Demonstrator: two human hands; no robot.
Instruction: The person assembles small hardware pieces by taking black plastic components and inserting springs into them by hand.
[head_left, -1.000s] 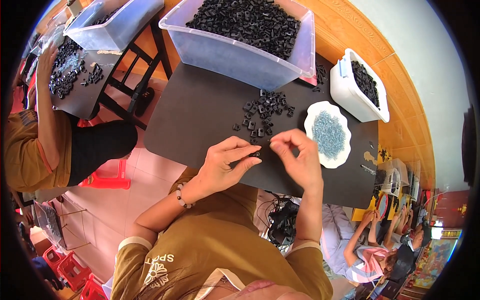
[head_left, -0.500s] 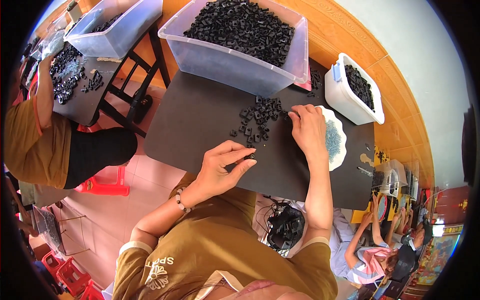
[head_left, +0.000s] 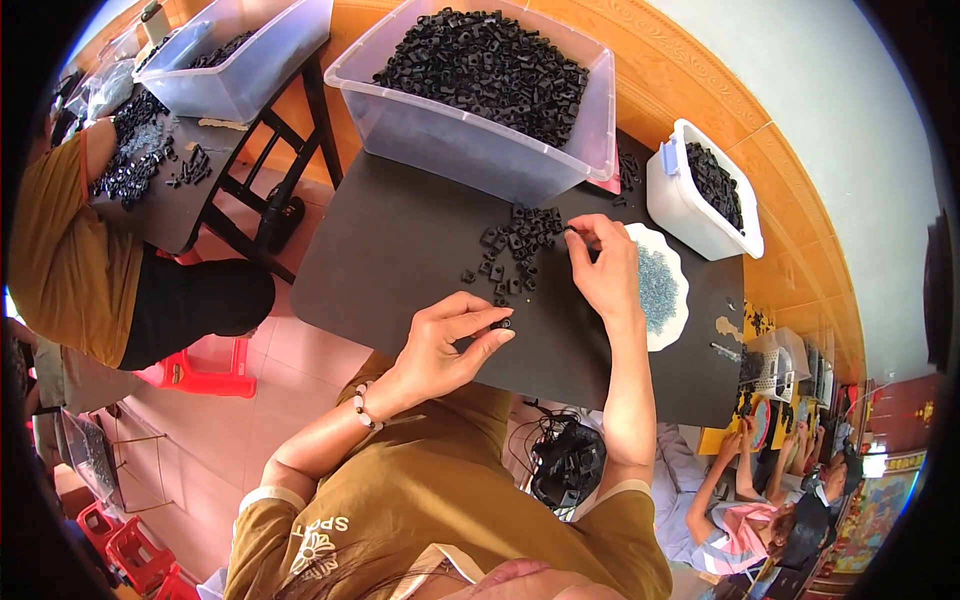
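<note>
**Left hand [head_left: 445,347] pinching a black piece [head_left: 503,323], right hand [head_left: 607,272] at the pile of black parts [head_left: 520,240]**

Your left thumb and forefinger close on the black piece near the front edge of the dark tabletop [head_left: 385,245]; the piece is mostly hidden between them. Your right fingertips sit close together at the pile's right edge, just left of the white scalloped dish [head_left: 684,290] of bluish bits [head_left: 656,288]. Something dark shows at their tips (whether you grip it or only touch it, I cannot tell).

Expect these parts to be light and stiff, probably hard plastic, and not very fragile. Their smooth look suggests they could slip or twist under a lopsided pinch. Hold each across opposite sides with your fingertip pads, leaving its opening uncovered.
</note>
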